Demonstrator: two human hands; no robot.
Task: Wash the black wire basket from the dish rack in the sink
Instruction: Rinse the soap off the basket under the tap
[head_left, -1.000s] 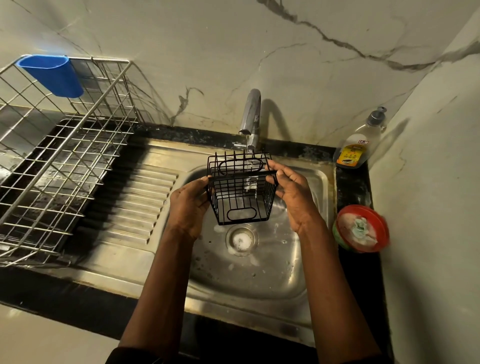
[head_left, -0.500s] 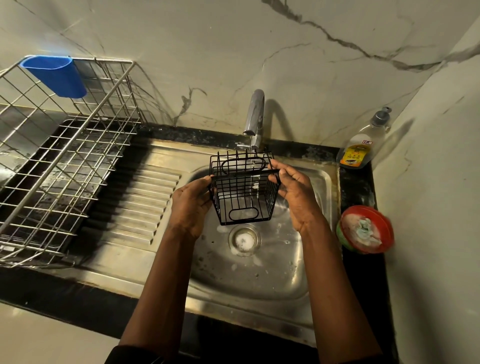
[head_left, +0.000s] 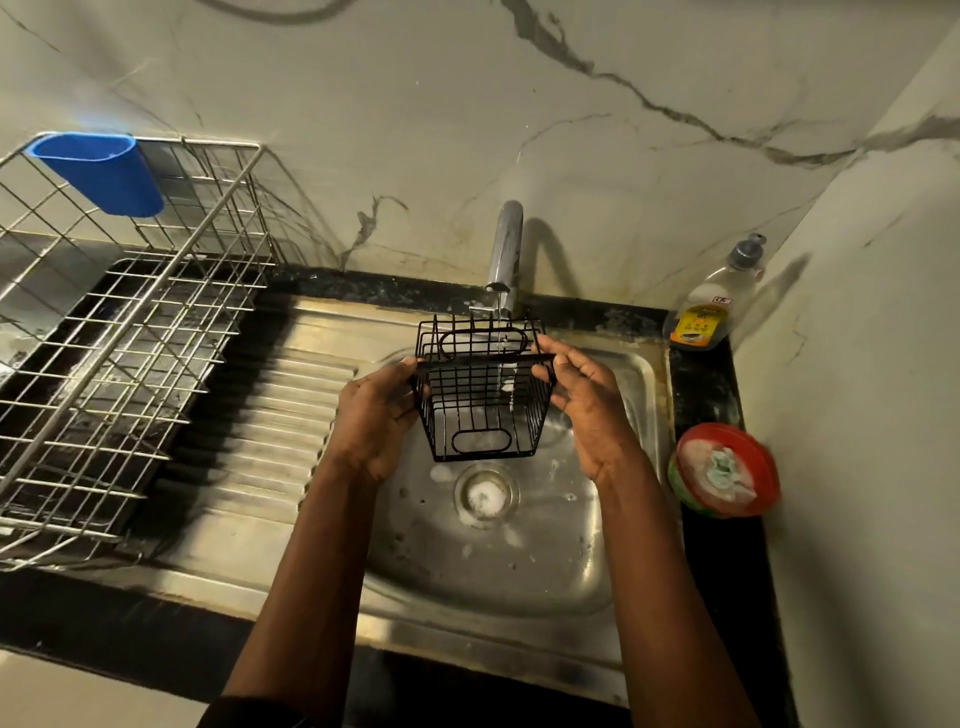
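We see the black wire basket (head_left: 480, 395) held up over the bowl of the steel sink (head_left: 488, 561), directly below the tap (head_left: 506, 254), with both hands on it. The left hand (head_left: 375, 415) is closed around the basket's left side, its fingers curled over the top rim and the upper wires. The right hand (head_left: 584, 400) grips the opposite side — thumb and fingertips pinching the rim at the right corner, the other fingers loosely bent behind it. The basket is tilted toward us, so we look into its open top and onto the oval cut-out in its near wall. A thin stream of water (head_left: 500, 338) falls from the tap and passes through the wires on the basket's right half. The drain (head_left: 485, 496) lies below the basket, with patches of white foam around it on the sink floor.

To the left, on the ribbed draining board, stands the silver wire dish rack (head_left: 119, 358), and a blue plastic cup (head_left: 101, 174) hangs at its far corner. On the dark table to the right of the sink we find a bottle of dish liquid (head_left: 711, 306) against the wall — and nearer to us a round red tub (head_left: 724, 470) with a greenish scrubber inside.
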